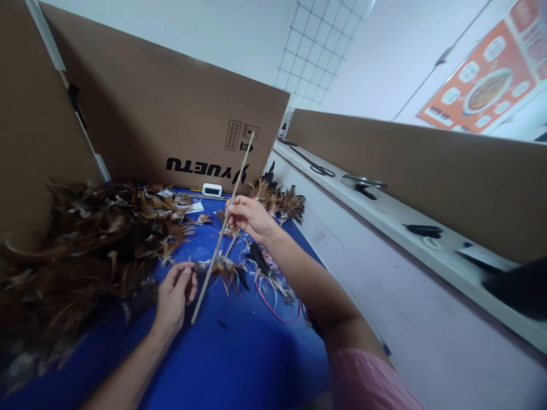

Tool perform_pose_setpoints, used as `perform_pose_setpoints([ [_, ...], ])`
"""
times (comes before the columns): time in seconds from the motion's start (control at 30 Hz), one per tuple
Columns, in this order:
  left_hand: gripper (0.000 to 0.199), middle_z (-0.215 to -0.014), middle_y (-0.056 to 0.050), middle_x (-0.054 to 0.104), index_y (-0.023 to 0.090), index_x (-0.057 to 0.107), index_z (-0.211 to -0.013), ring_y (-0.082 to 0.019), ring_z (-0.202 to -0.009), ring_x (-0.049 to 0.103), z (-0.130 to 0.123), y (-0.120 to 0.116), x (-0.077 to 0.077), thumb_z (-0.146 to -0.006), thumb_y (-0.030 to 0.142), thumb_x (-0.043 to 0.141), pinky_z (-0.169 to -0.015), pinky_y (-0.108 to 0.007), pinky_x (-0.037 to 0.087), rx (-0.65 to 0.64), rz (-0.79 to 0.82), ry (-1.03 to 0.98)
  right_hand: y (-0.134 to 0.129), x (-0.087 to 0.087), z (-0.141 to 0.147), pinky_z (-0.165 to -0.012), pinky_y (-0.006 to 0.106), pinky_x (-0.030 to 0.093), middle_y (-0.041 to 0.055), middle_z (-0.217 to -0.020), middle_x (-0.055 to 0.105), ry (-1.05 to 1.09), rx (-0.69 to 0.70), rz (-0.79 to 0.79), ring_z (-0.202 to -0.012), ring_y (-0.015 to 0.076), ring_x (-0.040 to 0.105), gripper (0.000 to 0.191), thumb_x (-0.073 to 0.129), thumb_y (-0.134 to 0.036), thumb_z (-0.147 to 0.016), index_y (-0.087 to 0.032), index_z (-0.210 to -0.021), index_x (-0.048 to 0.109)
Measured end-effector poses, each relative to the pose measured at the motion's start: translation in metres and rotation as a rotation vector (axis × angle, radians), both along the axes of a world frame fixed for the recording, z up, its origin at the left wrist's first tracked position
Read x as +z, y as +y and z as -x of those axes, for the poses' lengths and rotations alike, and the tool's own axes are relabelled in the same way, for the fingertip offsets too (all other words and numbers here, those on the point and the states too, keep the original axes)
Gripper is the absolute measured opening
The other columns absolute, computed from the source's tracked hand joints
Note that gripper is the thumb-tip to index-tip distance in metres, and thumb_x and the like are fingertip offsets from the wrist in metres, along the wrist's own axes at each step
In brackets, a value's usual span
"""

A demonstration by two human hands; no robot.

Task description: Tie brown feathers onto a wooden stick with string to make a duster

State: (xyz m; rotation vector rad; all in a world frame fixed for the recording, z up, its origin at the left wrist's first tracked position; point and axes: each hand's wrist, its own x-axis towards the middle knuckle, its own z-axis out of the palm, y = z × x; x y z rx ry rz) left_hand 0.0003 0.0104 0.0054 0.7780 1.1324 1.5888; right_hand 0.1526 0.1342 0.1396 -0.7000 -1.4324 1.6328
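A long thin wooden stick (213, 255) slants up over the blue table (239, 347), with my right hand (249, 215) pinching it around its middle. Lower and to the left is my left hand (174, 293), its fingers curled together near the quill end of a small feather bundle (231, 272); whether they grip it is too small to tell. That bundle lies behind the stick. Brown feathers (98, 239) form a large pile to the left of my left hand. Pink and white strings (273, 310) lie among dark feathers below my right forearm.
Cardboard panels (171, 108) stand behind and to the left. A small white device (212, 189) sits at the table's back, with more feather bundles (290, 204) at its right. Scissors (320, 169) and black tools (423, 230) rest on the white ledge (384, 228).
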Motion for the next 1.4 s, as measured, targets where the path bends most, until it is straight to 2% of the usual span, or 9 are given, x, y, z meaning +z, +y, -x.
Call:
perform_pose_setpoints([
  [0.17,0.039,-0.072,-0.002,0.061,0.014,0.056,-0.101,-0.006,-0.042,0.045,-0.006,-0.015,0.013,-0.078,0.045,0.059,-0.034,-0.018,0.029,-0.378,0.075,-0.081,-0.054,-0.040,-0.015,-0.048,0.021,0.046,-0.0040,-0.060,0.059,-0.066,0.003,0.144,-0.048,0.0077,0.055,0.025,0.073,-0.024,-0.062,-0.015,-0.076,0.055],
  [0.27,0.041,-0.067,-0.003,0.063,0.013,0.056,-0.102,-0.006,-0.039,0.043,-0.010,-0.024,0.012,-0.081,0.048,0.054,-0.035,-0.018,0.028,-0.582,0.108,-0.025,-0.081,-0.065,-0.015,-0.049,0.021,0.045,-0.0045,-0.055,0.058,-0.099,0.002,0.201,-0.047,0.0078,0.054,0.025,0.074,-0.026,-0.061,-0.016,-0.075,0.056],
  [0.37,0.035,-0.056,-0.001,0.060,0.013,0.057,-0.093,-0.005,-0.036,0.039,-0.010,-0.031,0.010,-0.083,0.046,0.052,-0.036,-0.017,0.025,-0.682,0.094,0.085,-0.099,-0.085,-0.014,-0.049,0.022,0.045,-0.0037,-0.053,0.059,-0.122,0.000,0.235,-0.046,0.0087,0.055,0.027,0.075,-0.028,-0.061,-0.016,-0.074,0.056],
  [0.67,0.031,-0.055,-0.004,0.063,0.013,0.057,-0.087,-0.005,-0.033,0.040,-0.010,-0.042,0.018,-0.084,0.044,0.050,-0.036,-0.016,0.022,-0.929,0.158,0.107,-0.100,-0.087,-0.046,-0.040,0.019,0.033,-0.0051,-0.051,0.051,0.046,-0.313,0.250,-0.040,0.0057,0.043,0.029,0.069,-0.041,-0.069,-0.015,-0.073,0.057],
  [0.83,0.033,-0.053,-0.003,0.063,0.015,0.053,-0.098,-0.006,-0.032,0.041,-0.014,-0.042,0.016,-0.086,0.045,0.047,-0.036,-0.016,0.024,-0.892,0.146,0.077,-0.113,-0.106,-0.039,-0.040,0.020,0.035,-0.0023,-0.052,0.056,-0.066,-0.236,0.330,-0.040,0.0067,0.045,0.031,0.072,-0.041,-0.066,-0.014,-0.071,0.058],
  [0.93,0.030,-0.051,-0.002,0.062,0.015,0.051,-0.090,-0.006,-0.032,0.041,-0.015,-0.041,0.013,-0.086,0.045,0.047,-0.035,-0.016,0.024,-0.852,0.156,0.094,-0.121,-0.118,-0.027,-0.040,0.019,0.035,-0.0011,-0.051,0.058,-0.091,-0.119,0.343,-0.041,0.0075,0.048,0.031,0.071,-0.042,-0.069,-0.014,-0.073,0.058],
  [1.0,0.029,-0.049,-0.001,0.061,0.016,0.050,-0.087,-0.006,-0.031,0.039,-0.014,-0.040,0.011,-0.086,0.045,0.047,-0.035,-0.015,0.023,-0.848,0.161,0.095,-0.120,-0.121,-0.024,-0.039,0.019,0.033,-0.0023,-0.050,0.057,-0.066,-0.089,0.346,-0.040,0.0075,0.049,0.031,0.070,-0.043,-0.070,-0.015,-0.076,0.059],
  [1.2,0.030,-0.048,-0.001,0.061,0.016,0.049,-0.098,-0.006,-0.029,0.038,-0.015,-0.037,0.009,-0.086,0.044,0.047,-0.033,-0.015,0.024,-0.839,0.195,0.090,-0.108,-0.113,-0.027,-0.038,0.018,0.033,-0.0043,-0.050,0.055,-0.011,-0.231,0.358,-0.037,0.0047,0.043,0.035,0.071,-0.046,-0.067,-0.013,-0.072,0.058],
  [1.4,0.030,-0.046,0.000,0.060,0.017,0.048,-0.086,-0.005,-0.028,0.036,-0.018,-0.037,0.008,-0.086,0.047,0.046,-0.032,-0.015,0.021,-0.751,0.206,0.138,-0.112,-0.129,-0.016,-0.037,0.017,0.033,-0.0036,-0.048,0.055,-0.065,-0.089,0.283,-0.040,0.0071,0.049,0.033,0.069,-0.044,-0.071,-0.014,-0.071,0.057],
])
